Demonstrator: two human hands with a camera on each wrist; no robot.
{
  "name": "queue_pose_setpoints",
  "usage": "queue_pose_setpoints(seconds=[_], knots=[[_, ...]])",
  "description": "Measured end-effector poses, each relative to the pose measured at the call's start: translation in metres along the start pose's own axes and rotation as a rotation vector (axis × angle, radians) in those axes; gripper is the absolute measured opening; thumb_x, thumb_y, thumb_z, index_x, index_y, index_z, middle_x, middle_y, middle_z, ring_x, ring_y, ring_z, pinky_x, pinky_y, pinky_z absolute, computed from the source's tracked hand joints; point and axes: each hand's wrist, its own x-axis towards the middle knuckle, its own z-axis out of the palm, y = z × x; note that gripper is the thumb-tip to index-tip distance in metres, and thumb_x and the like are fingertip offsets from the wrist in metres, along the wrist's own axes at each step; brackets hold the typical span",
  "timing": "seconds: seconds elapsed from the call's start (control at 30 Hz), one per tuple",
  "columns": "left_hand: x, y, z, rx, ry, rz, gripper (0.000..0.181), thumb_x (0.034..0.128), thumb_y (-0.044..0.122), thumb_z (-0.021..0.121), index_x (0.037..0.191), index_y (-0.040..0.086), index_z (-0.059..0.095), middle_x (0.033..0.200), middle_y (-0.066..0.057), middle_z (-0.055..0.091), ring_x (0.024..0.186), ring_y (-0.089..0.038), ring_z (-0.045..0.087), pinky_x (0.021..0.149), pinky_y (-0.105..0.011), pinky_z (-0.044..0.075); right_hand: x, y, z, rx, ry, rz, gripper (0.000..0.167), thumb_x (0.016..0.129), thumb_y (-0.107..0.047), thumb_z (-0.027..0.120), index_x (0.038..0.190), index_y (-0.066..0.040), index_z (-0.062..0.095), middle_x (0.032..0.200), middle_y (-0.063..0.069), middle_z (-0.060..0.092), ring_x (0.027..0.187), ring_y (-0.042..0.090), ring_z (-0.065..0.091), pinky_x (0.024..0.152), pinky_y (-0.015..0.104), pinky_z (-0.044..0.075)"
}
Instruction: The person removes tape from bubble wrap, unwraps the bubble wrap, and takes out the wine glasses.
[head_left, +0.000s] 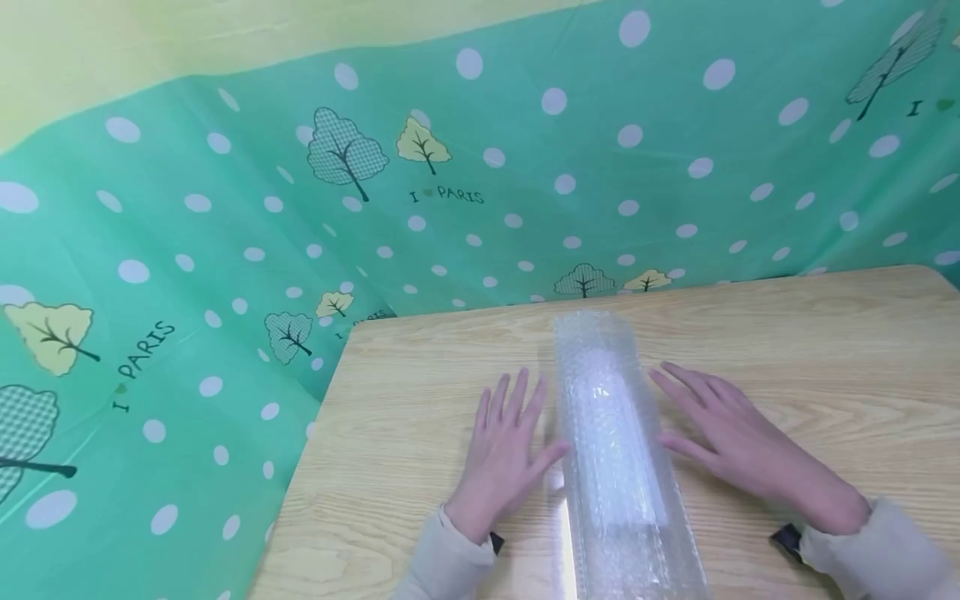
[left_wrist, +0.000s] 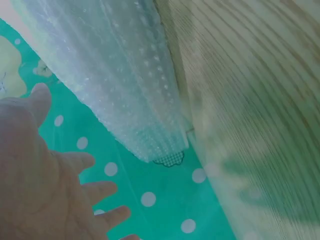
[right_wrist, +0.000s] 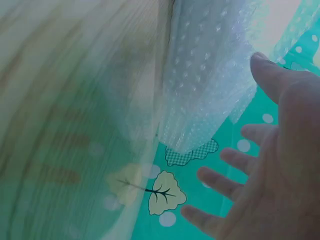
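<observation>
Left hand (head_left: 501, 454) and right hand (head_left: 738, 437) spread wide, gripping nothing — the bubble-wrapped bundle (head_left: 617, 450) likely wants gentle, even pressure along its 2 long sides.

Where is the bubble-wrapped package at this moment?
In the head view, the bubble-wrapped package lies right of centre on the table, between the left hand and the right hand.

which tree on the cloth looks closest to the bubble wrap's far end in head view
The grey-green checked printed tree above the far end of the clear bubble-wrap bundle; the yellow printed tree beside it sits farther right.
</observation>
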Motion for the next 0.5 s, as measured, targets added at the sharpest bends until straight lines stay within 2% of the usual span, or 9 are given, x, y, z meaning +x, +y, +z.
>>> queue_pose_setpoints(seconds=[0.2,0.3,0.5], knots=[[-0.001,0.003,-0.003,-0.084,-0.03,0.001,0.083,0.0964,0.072,0.025,0.161,0.024,0.006,0.168,-0.006,0.007,0.153,-0.032,0.01,0.124,-0.054,0.01,0.007,-0.008,-0.001,0.046,-0.018,0.026,0.077,0.097,-0.036,0.063,0.16,-0.02,0.02,0.157,0.014,0.032,0.139,0.038,0.034,0.109,0.062,0.032],[-0.001,0.005,-0.003,-0.141,-0.036,0.011,0.083,0.0967,0.071,0.028,0.161,0.023,0.007,0.168,-0.006,0.008,0.153,-0.032,0.013,0.124,-0.054,0.012,0.009,-0.01,0.001,0.071,-0.013,0.039,0.078,0.098,-0.036,0.063,0.16,-0.022,0.017,0.154,0.014,0.034,0.138,0.036,0.036,0.107,0.063,0.036],[-0.002,0.011,0.0,-0.211,-0.047,0.037,0.087,0.0955,0.074,0.024,0.161,0.019,0.01,0.167,-0.008,0.012,0.151,-0.033,0.019,0.123,-0.053,0.018,0.014,-0.011,0.005,0.07,0.0,-0.002,0.071,0.098,-0.034,0.063,0.156,-0.011,0.029,0.149,0.011,0.039,0.133,0.029,0.042,0.105,0.056,0.043]])
